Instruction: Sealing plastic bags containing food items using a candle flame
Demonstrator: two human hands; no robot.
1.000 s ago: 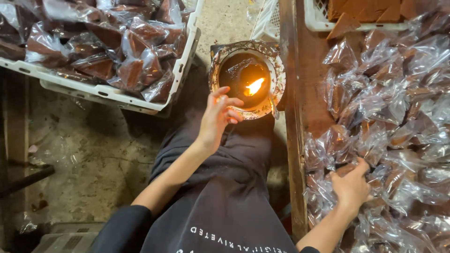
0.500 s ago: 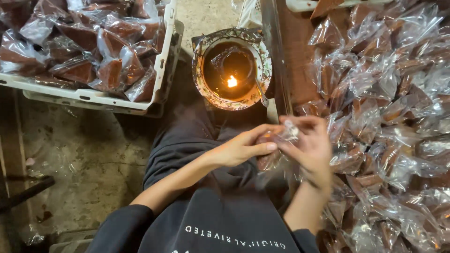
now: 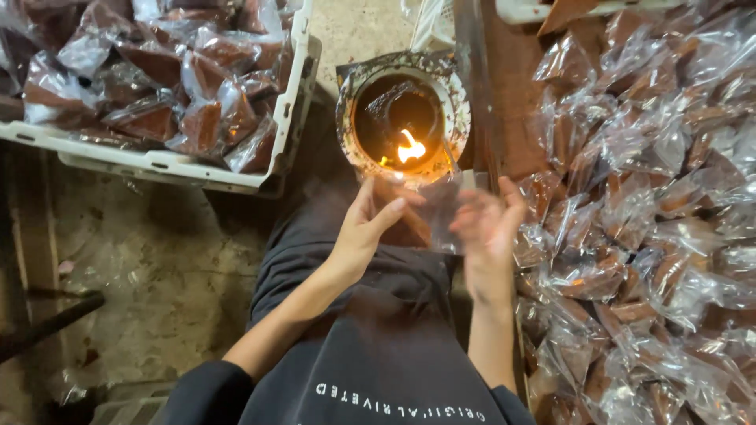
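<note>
My left hand (image 3: 364, 230) and my right hand (image 3: 487, 228) hold a small clear plastic packet (image 3: 431, 219) with brown contents between them, above my lap. The packet's top edge is just below a round, sooty tin (image 3: 353, 94) in which a small flame (image 3: 410, 148) burns. My right hand is blurred by motion, its fingers pointing up along the packet's right side. My left thumb and fingers press the packet's left side.
A heap of similar clear packets with brown contents (image 3: 654, 197) covers the surface at right. A white plastic crate (image 3: 181, 167) at upper left holds several more packets. Bare concrete floor (image 3: 150, 267) lies at left, and a dark bar (image 3: 47, 323) crosses the lower left.
My right hand took a packet from the heap at right and brought it to my left hand. Both hands then lifted it closer to the flame.
</note>
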